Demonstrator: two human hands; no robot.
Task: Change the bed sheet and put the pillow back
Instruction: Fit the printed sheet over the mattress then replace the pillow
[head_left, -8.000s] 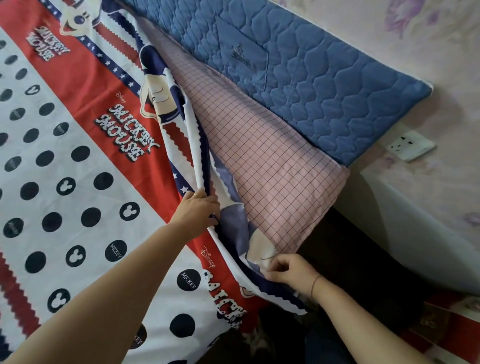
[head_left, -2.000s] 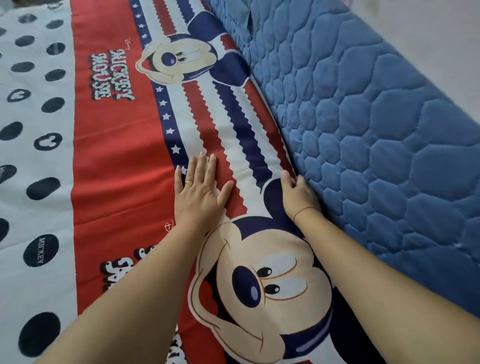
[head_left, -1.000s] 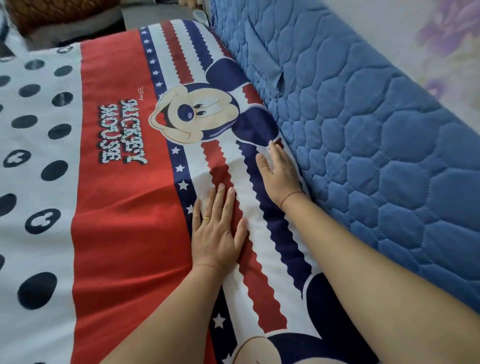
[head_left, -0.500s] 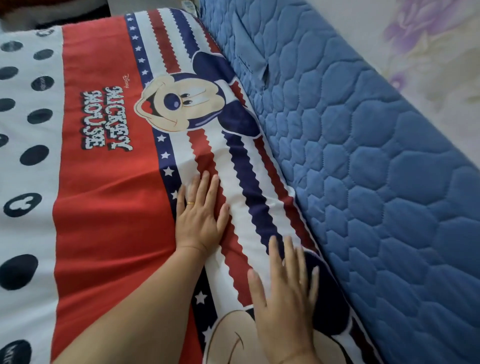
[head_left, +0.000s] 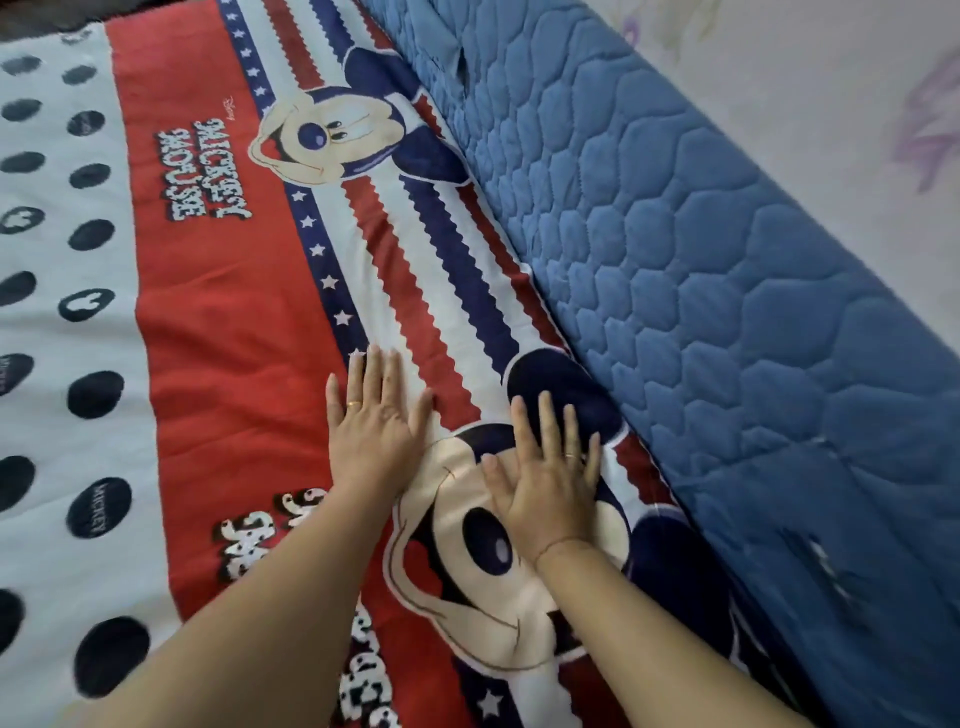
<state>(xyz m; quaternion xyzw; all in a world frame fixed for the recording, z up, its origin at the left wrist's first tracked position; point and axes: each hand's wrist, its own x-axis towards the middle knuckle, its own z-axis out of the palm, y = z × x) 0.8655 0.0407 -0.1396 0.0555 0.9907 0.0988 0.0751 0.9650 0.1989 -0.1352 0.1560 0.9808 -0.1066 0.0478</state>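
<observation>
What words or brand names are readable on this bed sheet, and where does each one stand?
"MICKEY MOUSE": large lettering on the red band of the bed sheet.
"MICKEY": black dot on the white part.
Too blurred to read: small script beside the far mouse face.
Not readable: near lettering, partly under the left forearm.

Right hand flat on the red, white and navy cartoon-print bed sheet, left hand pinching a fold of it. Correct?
No pinch. Head view: the left hand lies flat, fingers straight, on the red, white and navy cartoon-print bed sheet, like the right hand.
</observation>
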